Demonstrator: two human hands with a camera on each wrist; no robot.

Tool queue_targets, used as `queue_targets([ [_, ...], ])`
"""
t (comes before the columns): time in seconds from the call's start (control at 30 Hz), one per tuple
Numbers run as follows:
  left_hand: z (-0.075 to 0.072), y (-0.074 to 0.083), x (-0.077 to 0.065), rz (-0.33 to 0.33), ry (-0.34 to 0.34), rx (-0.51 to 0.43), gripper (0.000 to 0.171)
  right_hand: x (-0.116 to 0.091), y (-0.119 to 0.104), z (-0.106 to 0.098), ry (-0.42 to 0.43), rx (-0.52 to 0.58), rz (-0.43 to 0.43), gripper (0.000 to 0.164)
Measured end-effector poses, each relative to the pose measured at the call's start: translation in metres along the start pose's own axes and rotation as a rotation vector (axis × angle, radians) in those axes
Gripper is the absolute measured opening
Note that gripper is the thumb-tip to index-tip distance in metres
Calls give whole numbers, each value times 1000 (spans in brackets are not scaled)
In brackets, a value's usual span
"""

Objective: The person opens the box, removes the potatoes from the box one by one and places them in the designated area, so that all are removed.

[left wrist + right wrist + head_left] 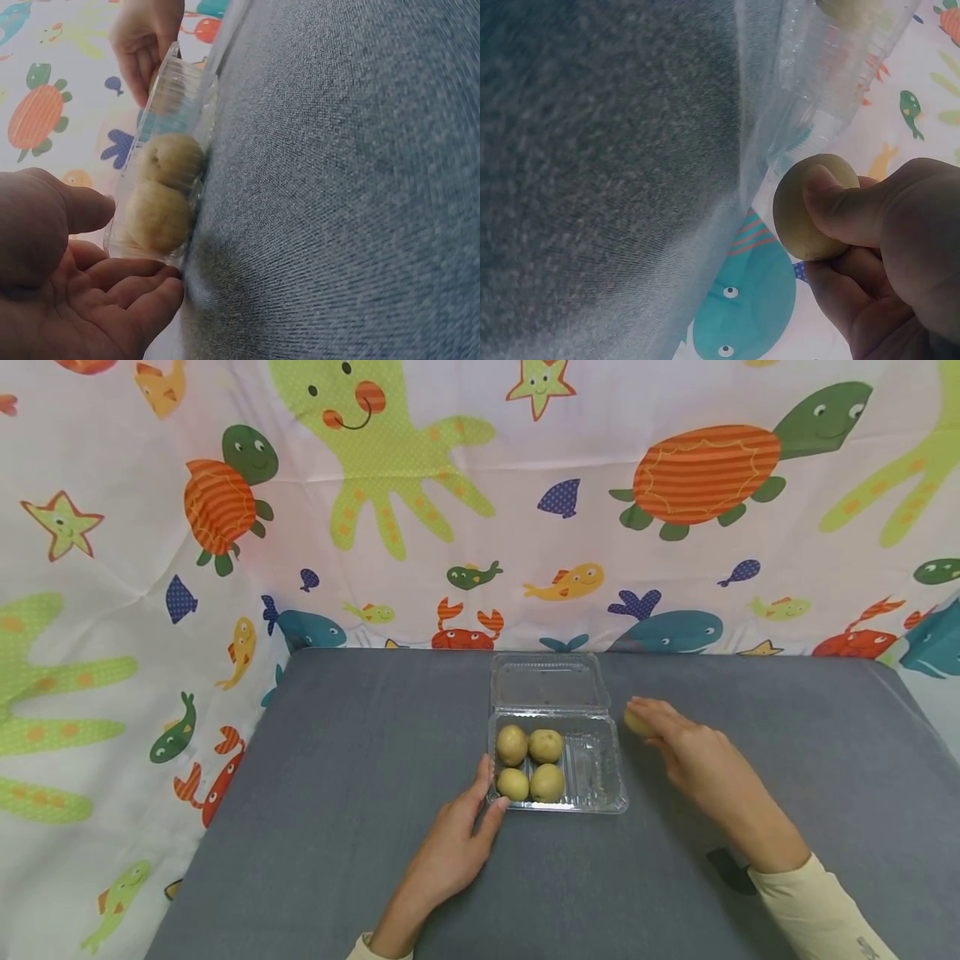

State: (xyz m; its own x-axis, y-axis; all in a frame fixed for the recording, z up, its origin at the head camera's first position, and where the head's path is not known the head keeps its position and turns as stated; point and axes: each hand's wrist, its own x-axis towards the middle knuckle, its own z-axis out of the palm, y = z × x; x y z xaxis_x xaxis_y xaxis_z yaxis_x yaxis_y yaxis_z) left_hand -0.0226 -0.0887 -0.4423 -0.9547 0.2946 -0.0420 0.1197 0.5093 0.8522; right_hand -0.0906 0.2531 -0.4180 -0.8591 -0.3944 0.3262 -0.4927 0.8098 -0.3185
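An open clear plastic clamshell box (591, 768) sits on the grey table, its hinged lid (550, 683) laid back toward the wall. Several small potatoes (546, 783) fill the left and middle of the box, in two rows. My left hand (457, 843) touches the box's near left corner, thumb at the front wall and fingers along the left side. In the left wrist view the thumb lies close to the rim. Just right of the box, my right hand (701, 768) pinches another potato (814, 206) between thumb and fingers.
Grey cloth covers the table (360, 727). A printed curtain (465, 510) with sea animals hangs along the back and left edges. A small dark patch (729, 870) shows on the table beside the right wrist.
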Motion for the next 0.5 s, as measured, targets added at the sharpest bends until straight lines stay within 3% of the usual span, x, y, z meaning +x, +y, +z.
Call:
queue_targets([
  [0.5, 0, 0, 1, 5, -8, -11, 70, -1, 9, 7, -59, 29, 30, 56],
])
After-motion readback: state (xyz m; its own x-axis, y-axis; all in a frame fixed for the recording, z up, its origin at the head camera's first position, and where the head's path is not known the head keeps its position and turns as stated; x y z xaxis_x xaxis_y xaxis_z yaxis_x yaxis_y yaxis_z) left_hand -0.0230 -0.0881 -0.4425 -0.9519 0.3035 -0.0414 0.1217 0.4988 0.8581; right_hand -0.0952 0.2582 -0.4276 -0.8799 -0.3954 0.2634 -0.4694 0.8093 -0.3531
